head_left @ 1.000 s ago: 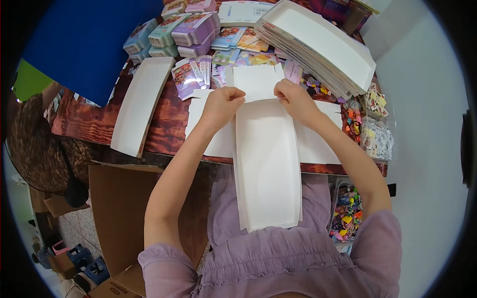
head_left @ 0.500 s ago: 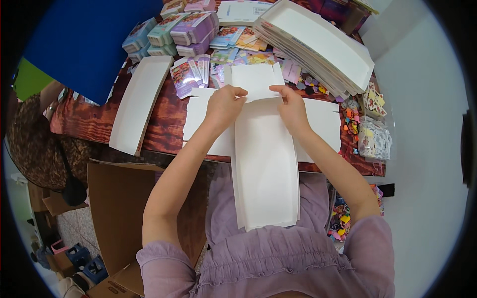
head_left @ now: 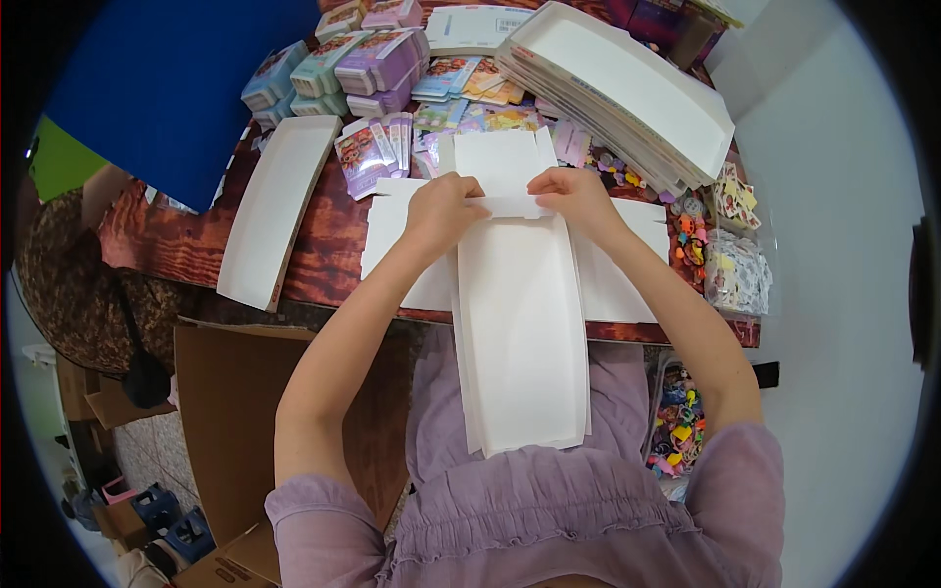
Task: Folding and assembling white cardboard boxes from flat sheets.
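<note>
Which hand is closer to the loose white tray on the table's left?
Left. The left hand is to the right of the loose white tray, apart from it; the right hand is farther right.

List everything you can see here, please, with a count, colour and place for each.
centre tray: one, white, over table edge and lap
flat card: count unclear, white, beneath it
side tray: one, white, table's left
stacked trays: several, white, upper right
packet stacks: several, purple, green, blue and pink, upper left of centre
loose cards: many, mixed, mid-table
trinkets: many, mixed, table's right
carton: one, brown, lower left
colourful pieces: many, mixed, below table's right end
panel: one, blue, upper left
table: one, red-brown, beneath the goods
garment: one, lilac, lower middle
left hand: one, bare, centre tray's far flap, left end
right hand: one, bare, same flap, right end
</note>
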Motion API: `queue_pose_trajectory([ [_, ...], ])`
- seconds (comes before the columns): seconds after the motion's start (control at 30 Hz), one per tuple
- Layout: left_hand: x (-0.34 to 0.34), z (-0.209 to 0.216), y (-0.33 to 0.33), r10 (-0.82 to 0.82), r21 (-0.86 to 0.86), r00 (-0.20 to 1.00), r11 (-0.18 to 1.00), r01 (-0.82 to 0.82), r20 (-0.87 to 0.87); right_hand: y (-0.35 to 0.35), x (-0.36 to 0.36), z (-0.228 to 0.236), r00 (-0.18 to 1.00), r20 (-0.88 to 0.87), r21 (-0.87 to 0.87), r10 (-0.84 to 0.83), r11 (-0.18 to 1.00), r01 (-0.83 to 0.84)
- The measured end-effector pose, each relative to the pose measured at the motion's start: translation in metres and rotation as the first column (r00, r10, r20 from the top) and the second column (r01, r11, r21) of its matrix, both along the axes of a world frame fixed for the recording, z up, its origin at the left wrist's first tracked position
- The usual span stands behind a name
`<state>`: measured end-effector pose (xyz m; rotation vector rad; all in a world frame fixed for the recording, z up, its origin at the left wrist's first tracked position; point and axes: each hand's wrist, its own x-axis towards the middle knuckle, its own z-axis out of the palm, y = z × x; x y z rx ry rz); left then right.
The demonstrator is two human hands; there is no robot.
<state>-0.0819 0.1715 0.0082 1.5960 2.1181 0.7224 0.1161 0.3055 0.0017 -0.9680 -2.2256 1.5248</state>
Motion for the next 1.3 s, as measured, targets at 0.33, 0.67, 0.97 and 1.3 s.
queue_pose_trajectory([
  [0.33,-0.005,-0.001,0.017,-0.283,0.032,0.880,0.947,0.319,-0.382,-0.011,-0.028,0.012,0.880,0.417,0.746,0.229,0.466,-0.475],
  [0.67,-0.008,0.003,0.021,-0.470,-0.075,0.753,0.866,0.494,-0.462,-0.005,-0.032,0.019,0.800,0.541,0.677,0.260,0.431,-0.597],
  [0.97,0.001,-0.012,0.012,-0.392,-0.010,0.659,0.863,0.505,-0.642,-0.014,-0.022,-0.003,0.872,0.442,0.818,0.211,0.305,-0.488],
  [1.3,-0.007,-0.011,0.013,-0.425,-0.045,0.671,0.862,0.505,-0.608,-0.012,-0.021,-0.012,0.931,0.298,0.885,0.209,0.305,-0.351],
])
